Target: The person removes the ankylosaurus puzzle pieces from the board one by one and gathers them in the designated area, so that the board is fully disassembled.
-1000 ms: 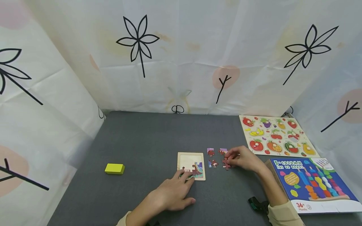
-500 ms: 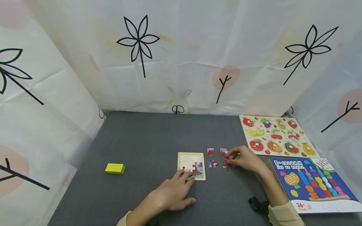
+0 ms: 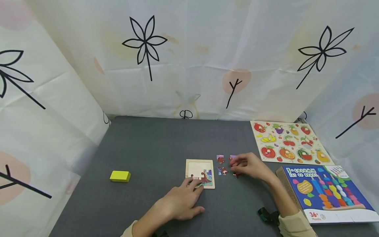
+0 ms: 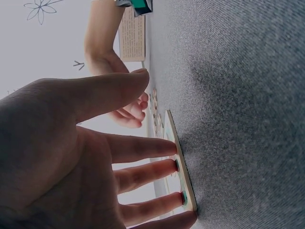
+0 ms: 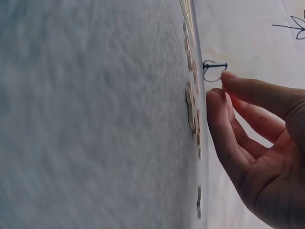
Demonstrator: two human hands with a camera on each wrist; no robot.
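Draping the back and both sides, a white cloth (image 3: 201, 59) carries black line flowers and twigs. Before it stretches a dark grey table (image 3: 148, 144), whose weave shows clearly in the left wrist view and blurs in the right wrist view. On its right side lies a blue box (image 3: 328, 194) with coloured beads pictured on top; the left wrist view adds lines of small print on one side, unreadable from the head. Just behind the box lies a fruit board (image 3: 291, 144).

The left hand (image 3: 182, 200), fingers spread, rests on the near left part of a wooden frame (image 3: 195, 164); the left wrist view shows fingertips touching its edge and the thumb held well apart. The right hand (image 3: 251, 167) is poised over loose puzzle pieces (image 3: 220, 159), just right of the frame. Its fingers are bent, and the right wrist view reveals a narrow gap between two fingertips, with pieces flat on the table below them. The head view shows four, the nearest right one partly covered by the fingers. Joined pieces (image 3: 208, 176) fill part of the frame's near side. A yellow block (image 3: 120, 176) sits well apart, left.
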